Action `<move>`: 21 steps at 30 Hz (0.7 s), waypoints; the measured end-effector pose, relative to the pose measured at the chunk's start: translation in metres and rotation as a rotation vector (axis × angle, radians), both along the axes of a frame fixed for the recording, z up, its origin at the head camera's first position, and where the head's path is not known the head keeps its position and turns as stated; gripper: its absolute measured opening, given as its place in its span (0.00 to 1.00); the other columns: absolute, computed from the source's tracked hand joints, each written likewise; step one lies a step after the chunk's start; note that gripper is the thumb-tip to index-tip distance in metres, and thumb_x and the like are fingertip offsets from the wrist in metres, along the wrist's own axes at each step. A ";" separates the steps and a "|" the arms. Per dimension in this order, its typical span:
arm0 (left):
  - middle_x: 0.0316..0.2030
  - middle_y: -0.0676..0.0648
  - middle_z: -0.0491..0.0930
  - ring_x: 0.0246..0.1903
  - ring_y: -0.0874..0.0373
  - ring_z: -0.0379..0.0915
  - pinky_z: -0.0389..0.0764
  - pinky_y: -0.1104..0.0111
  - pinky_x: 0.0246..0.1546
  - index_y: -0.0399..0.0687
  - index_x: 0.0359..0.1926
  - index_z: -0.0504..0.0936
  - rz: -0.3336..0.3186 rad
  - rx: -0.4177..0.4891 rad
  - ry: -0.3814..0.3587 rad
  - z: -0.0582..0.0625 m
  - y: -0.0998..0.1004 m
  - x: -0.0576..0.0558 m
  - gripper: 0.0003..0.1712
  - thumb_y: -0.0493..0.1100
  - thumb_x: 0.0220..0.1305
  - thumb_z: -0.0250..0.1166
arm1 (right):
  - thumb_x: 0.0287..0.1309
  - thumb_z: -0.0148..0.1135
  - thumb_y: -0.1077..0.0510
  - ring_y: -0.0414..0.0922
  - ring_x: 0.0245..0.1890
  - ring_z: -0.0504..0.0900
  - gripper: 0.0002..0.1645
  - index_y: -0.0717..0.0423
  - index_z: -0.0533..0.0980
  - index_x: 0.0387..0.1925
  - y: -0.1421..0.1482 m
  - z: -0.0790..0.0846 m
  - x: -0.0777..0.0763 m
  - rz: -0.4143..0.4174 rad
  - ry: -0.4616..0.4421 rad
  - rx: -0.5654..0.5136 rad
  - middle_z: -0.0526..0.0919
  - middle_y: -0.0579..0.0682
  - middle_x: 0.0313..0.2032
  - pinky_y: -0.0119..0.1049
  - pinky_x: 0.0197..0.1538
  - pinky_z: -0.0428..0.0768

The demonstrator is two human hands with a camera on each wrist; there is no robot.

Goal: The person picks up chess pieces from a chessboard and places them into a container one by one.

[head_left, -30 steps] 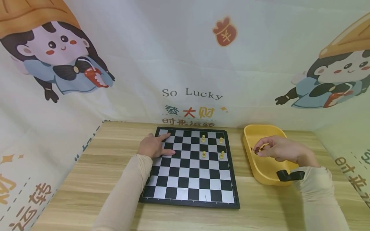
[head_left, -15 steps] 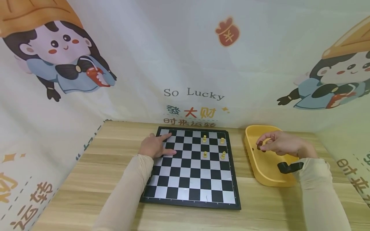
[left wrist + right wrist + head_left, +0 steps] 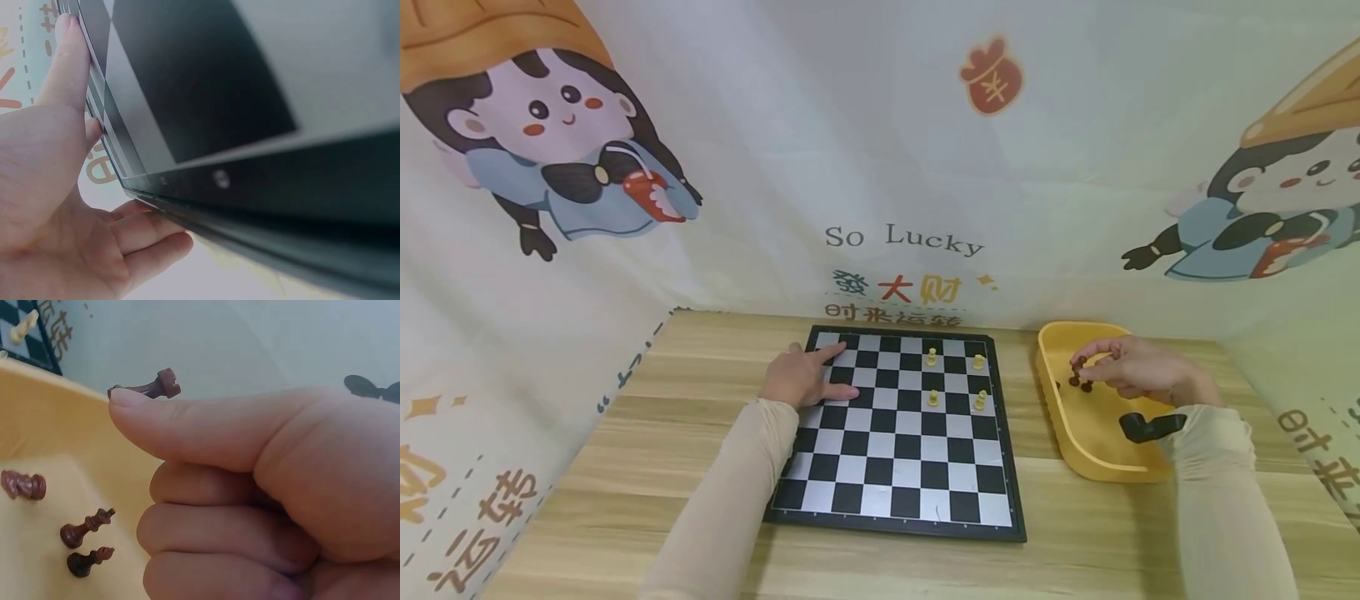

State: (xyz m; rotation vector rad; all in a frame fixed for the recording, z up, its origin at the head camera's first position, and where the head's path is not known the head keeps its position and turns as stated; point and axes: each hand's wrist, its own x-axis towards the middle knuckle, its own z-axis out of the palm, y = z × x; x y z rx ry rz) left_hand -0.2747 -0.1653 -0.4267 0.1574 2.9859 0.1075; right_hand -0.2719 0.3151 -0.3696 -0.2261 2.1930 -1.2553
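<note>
A black-and-white chessboard [image 3: 880, 475] lies on the table, its left side under my left hand [image 3: 793, 379]. Thumb and index finger are spread straight across its squares; in the left wrist view, other fingers [image 3: 153, 240] meet the board's edge. My right hand [image 3: 1138, 371] is over the yellow plastic basket [image 3: 1063, 446], pinching a dark brown chess rook [image 3: 165, 384] between thumb and forefinger. Below it in the basket lie a brown knight [image 3: 25, 485], a king [image 3: 87, 528] and what looks like a bishop [image 3: 90, 561]. Its other fingers are curled inward.
Several pale yellow chess pieces, such as one pawn-like piece [image 3: 932, 357], stand on the board's far right squares. A strip of wooden table [image 3: 1022, 400] separates board and basket. A printed cloth [image 3: 760, 208] hangs behind the table.
My right hand has risen a little and shifted slightly right, the rook held in its fingertips. More brown pieces now show beneath it. The left hand stays put on the board.
</note>
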 end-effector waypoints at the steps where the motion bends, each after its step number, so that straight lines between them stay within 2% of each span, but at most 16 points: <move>1: 0.58 0.28 0.78 0.38 0.48 0.70 0.73 0.64 0.29 0.66 0.78 0.62 0.000 0.000 0.000 0.000 0.000 0.000 0.57 0.81 0.50 0.64 | 0.70 0.63 0.56 0.35 0.14 0.58 0.17 0.60 0.74 0.54 0.000 -0.001 0.000 0.002 0.002 0.003 0.82 0.44 0.38 0.27 0.21 0.61; 4: 0.58 0.28 0.78 0.38 0.48 0.70 0.74 0.63 0.30 0.66 0.78 0.62 -0.001 0.001 0.000 0.002 -0.001 0.000 0.57 0.81 0.50 0.64 | 0.69 0.63 0.56 0.35 0.14 0.58 0.21 0.65 0.73 0.56 0.000 -0.004 -0.002 0.017 0.004 0.009 0.82 0.46 0.40 0.27 0.21 0.61; 8: 0.58 0.28 0.79 0.40 0.47 0.71 0.77 0.61 0.32 0.65 0.78 0.63 -0.006 -0.003 0.005 0.003 -0.001 0.000 0.57 0.80 0.51 0.64 | 0.69 0.64 0.56 0.35 0.14 0.58 0.23 0.67 0.72 0.58 -0.001 -0.008 -0.003 0.032 0.002 0.023 0.83 0.46 0.41 0.27 0.21 0.61; 13: 0.62 0.26 0.76 0.41 0.46 0.73 0.80 0.58 0.37 0.66 0.78 0.62 -0.003 -0.001 -0.007 0.002 0.000 0.000 0.57 0.80 0.51 0.64 | 0.68 0.65 0.55 0.35 0.13 0.57 0.25 0.67 0.73 0.58 -0.002 -0.012 -0.003 0.038 -0.012 0.052 0.82 0.42 0.32 0.27 0.21 0.61; 16: 0.63 0.25 0.74 0.40 0.46 0.73 0.79 0.59 0.35 0.67 0.78 0.61 -0.003 0.000 -0.016 0.001 0.000 -0.001 0.57 0.81 0.51 0.64 | 0.68 0.65 0.55 0.34 0.13 0.56 0.24 0.67 0.74 0.58 -0.001 -0.015 -0.003 0.041 -0.024 0.044 0.81 0.40 0.29 0.28 0.21 0.61; 21: 0.61 0.25 0.75 0.38 0.47 0.72 0.76 0.62 0.31 0.67 0.78 0.61 0.002 -0.001 -0.012 0.001 0.000 -0.001 0.57 0.81 0.51 0.64 | 0.67 0.66 0.57 0.34 0.14 0.57 0.23 0.67 0.76 0.57 0.000 -0.021 -0.004 0.039 -0.033 0.027 0.84 0.40 0.35 0.27 0.21 0.61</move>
